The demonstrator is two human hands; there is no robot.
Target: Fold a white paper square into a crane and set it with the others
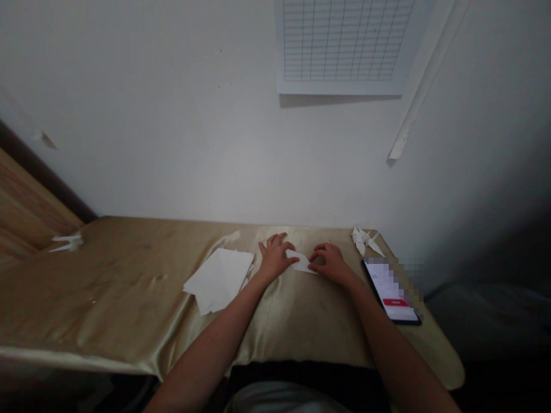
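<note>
Just beyond the middle of the desk (124, 287), towards its far edge, both hands are at a small piece of white paper (302, 263) lying on the gold-toned cloth. The left hand (274, 260) is partly curled, thumb and forefinger set a little apart at the paper's left end, remaining fingers extended towards the far edge. The right hand (331, 264) is bent more closely, thumb and fingertips at the paper's right end. Whether either hand pinches the paper or merely presses it cannot be told.

Just left of the left hand is a loose stack of white sheets (221, 277), its edges uneven. Right of the right hand, a smartphone (390, 289) lies along the desk's right edge, screen lit, a red bar showing and part of it pixelated. Folded paper cranes (360, 241) occupy the far right corner. Near the far left corner sits a white folded object (72, 242), too blurred to identify. Above the far edge, a printed grid sheet (338, 49) is on the wall (172, 126).
</note>
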